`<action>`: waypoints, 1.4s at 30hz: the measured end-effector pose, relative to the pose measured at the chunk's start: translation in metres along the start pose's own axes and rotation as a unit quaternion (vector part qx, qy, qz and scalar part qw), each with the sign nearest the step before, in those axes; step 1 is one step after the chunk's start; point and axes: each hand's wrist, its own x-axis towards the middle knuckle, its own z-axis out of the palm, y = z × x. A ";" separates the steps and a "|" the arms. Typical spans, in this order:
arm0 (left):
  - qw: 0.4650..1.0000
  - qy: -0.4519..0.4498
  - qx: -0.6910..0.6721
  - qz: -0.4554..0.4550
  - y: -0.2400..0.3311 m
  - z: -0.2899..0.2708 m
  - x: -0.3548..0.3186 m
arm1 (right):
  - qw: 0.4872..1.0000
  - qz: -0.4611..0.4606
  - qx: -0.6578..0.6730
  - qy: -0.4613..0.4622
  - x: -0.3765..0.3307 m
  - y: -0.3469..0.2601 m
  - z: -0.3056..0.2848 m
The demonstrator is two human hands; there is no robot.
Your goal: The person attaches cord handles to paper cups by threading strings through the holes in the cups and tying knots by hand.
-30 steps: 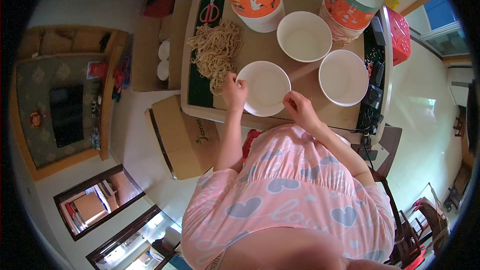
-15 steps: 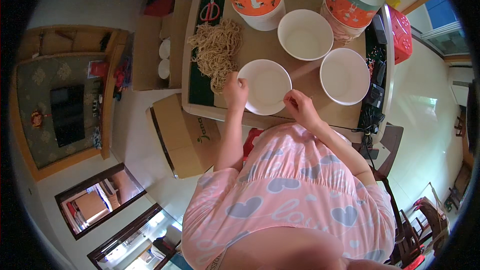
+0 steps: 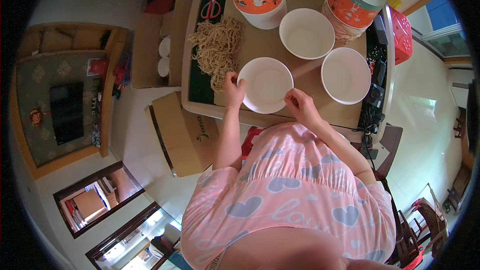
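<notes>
A white paper tub (image 3: 266, 86) stands open-side up near the table's front edge. My left hand (image 3: 234, 91) grips its left rim, thumb and fingers closed on the wall. At the right rim my right hand (image 3: 299, 105) is closed in a pinch; what lies between those fingertips is too small to make out, though a thin strand seems to show there. Just beyond my left hand sits a loose heap of beige twine (image 3: 216, 50). Two more open white tubs stand close by, a far tub (image 3: 306, 34) and a right-hand tub (image 3: 345, 76).
Stacked upside-down tubs with orange printed sides (image 3: 256, 0) stand at the back, and a second stack (image 3: 354, 2) is at the back right. Red-handled scissors (image 3: 211, 9) lie at the far left. Black cables (image 3: 369, 125) run along the right edge. A cardboard box (image 3: 187, 140) is on the floor.
My left hand has shifted very slightly up along the tub's left rim. My right hand stays pinched at the right rim. The view has moved a little.
</notes>
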 end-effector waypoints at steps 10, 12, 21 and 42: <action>0.997 0.025 -0.031 0.059 -0.004 0.001 -0.005 | 1.000 0.024 0.005 -0.015 0.001 -0.005 -0.001; 0.998 0.020 -0.001 0.053 0.002 0.001 -0.004 | 1.000 0.023 0.005 -0.013 0.001 -0.005 -0.002; 0.969 0.061 0.207 0.123 0.024 0.008 0.000 | 1.000 0.024 0.013 -0.011 0.000 -0.005 -0.002; 0.983 0.034 0.166 0.075 0.063 -0.019 -0.026 | 0.995 0.009 -0.069 0.070 0.012 -0.057 -0.017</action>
